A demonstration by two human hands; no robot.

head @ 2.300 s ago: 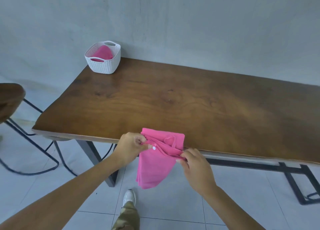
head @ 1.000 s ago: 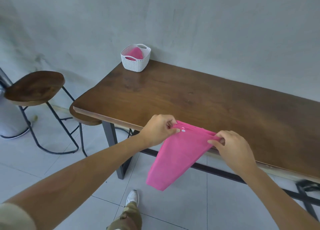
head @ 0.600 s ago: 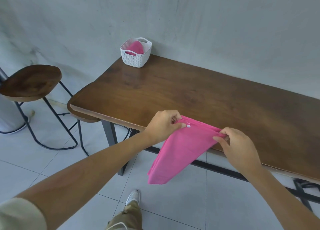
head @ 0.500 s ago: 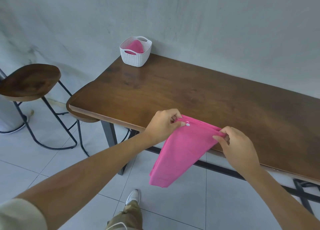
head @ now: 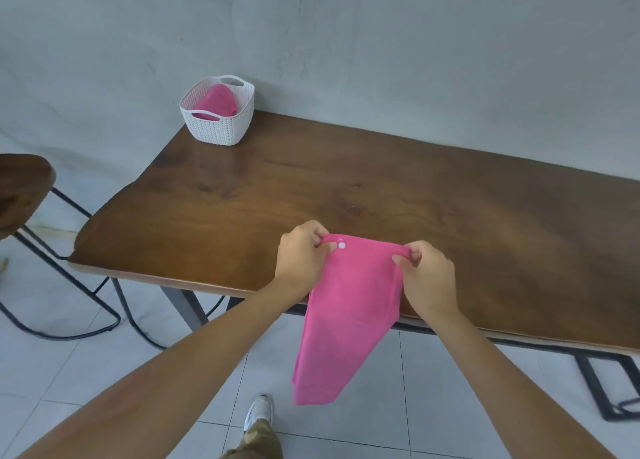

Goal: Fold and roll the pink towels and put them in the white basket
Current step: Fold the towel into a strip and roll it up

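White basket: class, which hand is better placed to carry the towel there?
Probably left: the left hand pinches the pink towel on the side nearer the white basket; the right hand is farther.

The dark brown wooden table (head: 346, 181), a slab top on a black metal frame (head: 595, 379) standing on the white tiled floor (head: 69, 372), carries the white basket (head: 216, 128) at its far left corner, beside the grey wall (head: 381, 43), with a pink towel (head: 218, 102) inside.
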